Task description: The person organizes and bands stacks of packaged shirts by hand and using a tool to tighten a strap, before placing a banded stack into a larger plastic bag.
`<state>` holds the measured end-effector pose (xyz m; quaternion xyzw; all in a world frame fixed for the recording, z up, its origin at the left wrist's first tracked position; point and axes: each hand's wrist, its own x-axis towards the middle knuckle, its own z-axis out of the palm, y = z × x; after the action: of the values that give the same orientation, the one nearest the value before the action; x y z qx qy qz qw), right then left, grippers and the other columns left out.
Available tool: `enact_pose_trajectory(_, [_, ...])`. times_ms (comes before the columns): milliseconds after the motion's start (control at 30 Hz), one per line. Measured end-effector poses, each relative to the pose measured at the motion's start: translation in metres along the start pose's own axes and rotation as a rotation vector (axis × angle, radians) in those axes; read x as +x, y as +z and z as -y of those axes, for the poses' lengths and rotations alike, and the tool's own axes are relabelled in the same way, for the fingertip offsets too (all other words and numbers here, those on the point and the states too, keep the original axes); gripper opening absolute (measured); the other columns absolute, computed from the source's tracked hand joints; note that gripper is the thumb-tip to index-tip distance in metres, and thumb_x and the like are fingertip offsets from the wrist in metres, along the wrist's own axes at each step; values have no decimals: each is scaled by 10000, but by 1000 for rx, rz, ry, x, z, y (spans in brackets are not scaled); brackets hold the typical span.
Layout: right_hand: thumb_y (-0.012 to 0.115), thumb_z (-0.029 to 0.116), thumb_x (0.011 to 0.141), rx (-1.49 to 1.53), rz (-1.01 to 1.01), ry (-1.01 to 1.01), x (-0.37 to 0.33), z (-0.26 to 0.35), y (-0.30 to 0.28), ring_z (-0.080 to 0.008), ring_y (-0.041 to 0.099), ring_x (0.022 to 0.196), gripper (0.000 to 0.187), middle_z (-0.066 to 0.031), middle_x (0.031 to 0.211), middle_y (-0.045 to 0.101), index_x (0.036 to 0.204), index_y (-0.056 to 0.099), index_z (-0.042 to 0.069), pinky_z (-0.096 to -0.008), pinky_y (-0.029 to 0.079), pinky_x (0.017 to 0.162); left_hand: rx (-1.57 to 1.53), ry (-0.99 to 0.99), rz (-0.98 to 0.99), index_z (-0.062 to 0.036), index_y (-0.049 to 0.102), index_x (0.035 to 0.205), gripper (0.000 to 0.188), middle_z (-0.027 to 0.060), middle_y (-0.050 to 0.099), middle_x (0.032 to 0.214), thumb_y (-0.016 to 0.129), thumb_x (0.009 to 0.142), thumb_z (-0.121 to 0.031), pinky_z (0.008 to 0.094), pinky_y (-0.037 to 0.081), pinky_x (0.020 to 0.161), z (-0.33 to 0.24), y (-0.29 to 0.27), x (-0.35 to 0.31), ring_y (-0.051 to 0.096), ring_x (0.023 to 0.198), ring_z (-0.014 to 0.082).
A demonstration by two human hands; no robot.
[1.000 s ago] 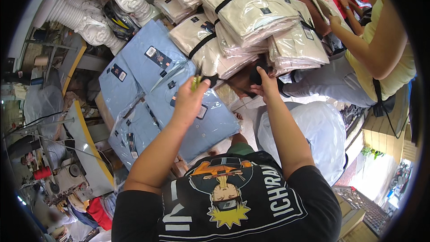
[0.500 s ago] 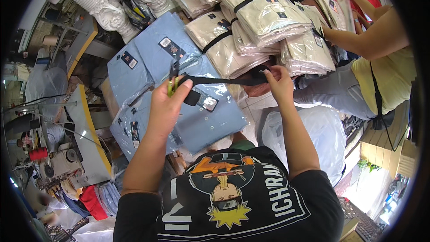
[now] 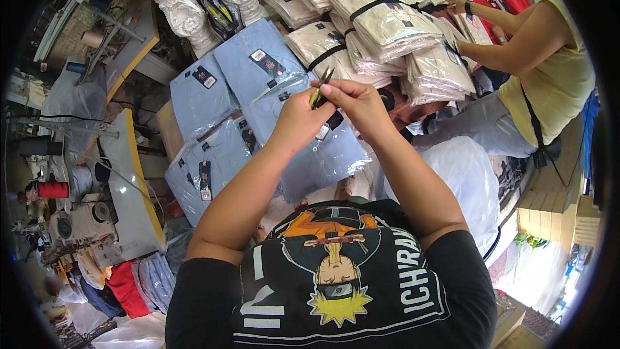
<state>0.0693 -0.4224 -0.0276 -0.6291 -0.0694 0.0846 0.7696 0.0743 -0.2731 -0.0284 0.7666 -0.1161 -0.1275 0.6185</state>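
Observation:
My left hand point(image 3: 298, 117) is closed around a pair of small yellow-green-handled snips point(image 3: 316, 98), their dark blades pointing up. Against it, my right hand point(image 3: 360, 105) is pinched close to the blades. What its fingertips grip is mostly hidden; in the earlier frame both hands held a black strap. A dark piece of strap point(image 3: 334, 120) hangs below the hands. Beneath them lie folded light-blue shirts point(image 3: 248, 44) in clear plastic bags with dark tags.
Bagged cream garments point(image 3: 381, 22), bundled with black bands, are stacked at the back. A co-worker in a yellow top point(image 3: 555, 77) reaches over them at right. A clear plastic bag point(image 3: 462, 174) bulges beside my right arm. Sewing machine point(image 3: 87, 223) and tables stand left.
My hands have come together from holding the black strap stretched between them. The left hand moved right with the snips, and the right hand moved left to meet it.

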Motion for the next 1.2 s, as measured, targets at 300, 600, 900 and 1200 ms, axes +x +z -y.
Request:
enact_pose_trajectory(300, [465, 366, 926, 330, -183, -261, -24, 74, -65, -116, 557, 644, 328, -22, 706, 528, 958, 524, 45, -215, 453, 614, 272, -84, 231, -4, 632, 898, 204, -2, 609, 720, 620, 815, -190, 218, 425, 607, -7, -21, -3, 528, 647, 64])
enact_pose_trajectory(600, [649, 158, 814, -184, 236, 106, -26, 46, -32, -127, 537, 956, 543, -88, 1114, 573, 1297, 431, 43, -259, 419, 852, 249, 92, 403, 6, 587, 1006, 232, -6, 597, 793, 573, 857, -172, 203, 422, 672, -40, -24, 18, 516, 736, 54])
enact_pose_trajectory(900, [497, 103, 873, 82, -125, 76, -20, 28, -114, -6, 379, 434, 204, 19, 643, 525, 1044, 570, 20, -169, 264, 367, -28, -126, -295, -66, 568, 1098, 310, 10, 584, 990, 594, 849, -248, 240, 412, 800, 29, -73, -13, 529, 893, 99])
enact_pose_trajectory(1200, [574, 262, 858, -387, -94, 497, 6, -130, -111, -52, 479, 597, 307, -9, 690, 596, 881, 659, -32, -188, 374, 538, -205, -732, -658, 10, 404, 1281, 698, 154, 510, 1201, 510, 842, -522, 332, 364, 934, 203, -42, -82, 484, 1098, 231])
